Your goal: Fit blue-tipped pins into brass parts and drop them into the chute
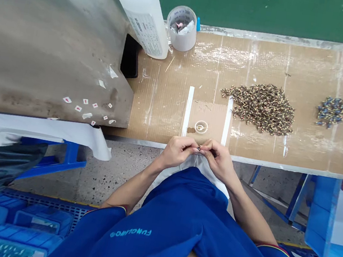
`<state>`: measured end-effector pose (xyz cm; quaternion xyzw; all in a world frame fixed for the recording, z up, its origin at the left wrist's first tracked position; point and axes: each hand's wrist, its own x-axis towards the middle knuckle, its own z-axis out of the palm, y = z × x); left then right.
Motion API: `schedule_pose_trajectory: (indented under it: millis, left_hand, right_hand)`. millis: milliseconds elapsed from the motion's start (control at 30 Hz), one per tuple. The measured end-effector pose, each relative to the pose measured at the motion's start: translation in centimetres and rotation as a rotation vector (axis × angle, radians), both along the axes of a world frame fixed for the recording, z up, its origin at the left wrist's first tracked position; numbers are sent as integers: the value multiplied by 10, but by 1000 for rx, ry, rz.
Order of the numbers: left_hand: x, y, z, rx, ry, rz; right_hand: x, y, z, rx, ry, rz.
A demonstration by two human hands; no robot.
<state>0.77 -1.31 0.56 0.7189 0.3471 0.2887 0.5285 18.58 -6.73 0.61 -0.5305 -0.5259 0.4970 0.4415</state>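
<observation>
Left hand [177,150] and right hand [218,158]: fingertips meeting, pinching one small dark part [199,148], possibly a wound coil, at the workbench [176,99] edge. Beyond: coil pile [260,107].

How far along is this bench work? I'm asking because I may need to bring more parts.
Possibly done: the small bluish pile at the right, if those are finished pieces; I cannot tell. In hand: one small part, pinched between the left hand and the right hand. Left: the large brown pile is far bigger than the bluish one, so most of the work seems to remain.
</observation>
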Motion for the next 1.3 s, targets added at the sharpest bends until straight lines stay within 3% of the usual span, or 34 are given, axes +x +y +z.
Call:
schedule_pose_trajectory:
  millis: [200, 400, 833, 1067, 1300]
  left_hand:
    - [7, 2, 0, -47, 16, 36]
    - [8, 3, -2, 7, 23, 33]
    - [5, 1, -5, 217, 37, 37]
    - [2, 3, -6, 249, 43, -13]
    - [0, 3, -6, 251, 15, -30]
  right_hand:
    - [5, 2, -4, -107, 121, -73]
    - [9, 3, -4, -175, 194, -69]
    - [12, 6, -5, -122, 97, 9]
    - [16, 9, 0, -148, 70, 102]
    - [12, 7, 4, -124, 1, 103]
